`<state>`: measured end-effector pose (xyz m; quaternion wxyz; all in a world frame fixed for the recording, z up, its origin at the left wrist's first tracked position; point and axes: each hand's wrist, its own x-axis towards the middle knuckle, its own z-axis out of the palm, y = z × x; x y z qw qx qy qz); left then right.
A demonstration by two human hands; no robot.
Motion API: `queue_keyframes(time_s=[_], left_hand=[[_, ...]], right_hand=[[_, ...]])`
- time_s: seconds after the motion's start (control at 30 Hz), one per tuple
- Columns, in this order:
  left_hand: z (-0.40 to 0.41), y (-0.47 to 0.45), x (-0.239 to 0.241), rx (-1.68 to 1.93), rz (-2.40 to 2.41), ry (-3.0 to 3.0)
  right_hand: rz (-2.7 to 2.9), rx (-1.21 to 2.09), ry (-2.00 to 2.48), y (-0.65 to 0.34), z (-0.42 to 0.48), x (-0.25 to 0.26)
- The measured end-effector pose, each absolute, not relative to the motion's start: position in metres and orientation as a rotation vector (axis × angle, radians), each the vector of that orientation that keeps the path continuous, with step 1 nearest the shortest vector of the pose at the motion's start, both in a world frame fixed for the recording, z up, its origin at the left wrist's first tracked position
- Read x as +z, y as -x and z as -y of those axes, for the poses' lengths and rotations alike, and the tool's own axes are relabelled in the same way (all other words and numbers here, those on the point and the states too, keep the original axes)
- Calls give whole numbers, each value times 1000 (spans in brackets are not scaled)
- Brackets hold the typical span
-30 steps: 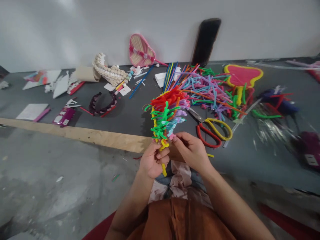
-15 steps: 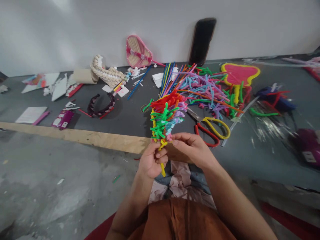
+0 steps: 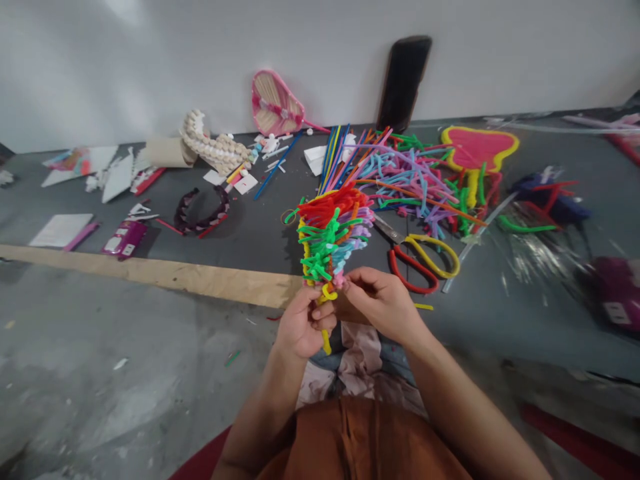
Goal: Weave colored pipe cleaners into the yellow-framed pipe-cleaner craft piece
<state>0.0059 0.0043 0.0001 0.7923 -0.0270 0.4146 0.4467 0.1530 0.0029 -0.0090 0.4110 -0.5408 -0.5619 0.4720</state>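
My left hand [image 3: 305,323] is closed round the yellow stem [image 3: 327,341] of a fan-shaped pipe-cleaner craft [image 3: 333,233], held upright over the table's front edge. Its tufts are red, green, lilac, light blue and pink, with yellow along the left side. Just above my left fingers, a curled yellow pipe cleaner [image 3: 329,292] wraps the stem. My right hand [image 3: 383,300] pinches at the craft's lower right, by the pink pipe-cleaner ends [image 3: 339,279]; its fingertips partly hide what they grip. Scissors [image 3: 417,257] with red and yellow handles lie beyond my right hand.
Loose pipe cleaners [image 3: 405,173] are heaped behind the craft. A phone [image 3: 405,83] leans on the wall near a pink fan [image 3: 277,103]. At right lies a pink-and-yellow craft [image 3: 480,147]; at left, a dark headband [image 3: 203,212] and a purple packet [image 3: 125,239].
The yellow strand that stretched toward my right fingers now curls beside the stem. My right hand has shifted slightly left, and a short yellow piece shows on the table beside its wrist.
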Motion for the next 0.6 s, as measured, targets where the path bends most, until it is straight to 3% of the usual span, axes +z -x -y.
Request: queue_keyframes(time_s=[0.1,0.3,0.6], left_hand=[[-5,-6,1,953,-919,55],[-4,-8,0,984,-1002,-140],[-3,-10,1,1020,-1011,-212]], right_hand=[[1445,1130,1345,-154,-2,-8],[1444,1427,1252,-163,-4,-3],[1425,1171,1274,-159,1,-7]])
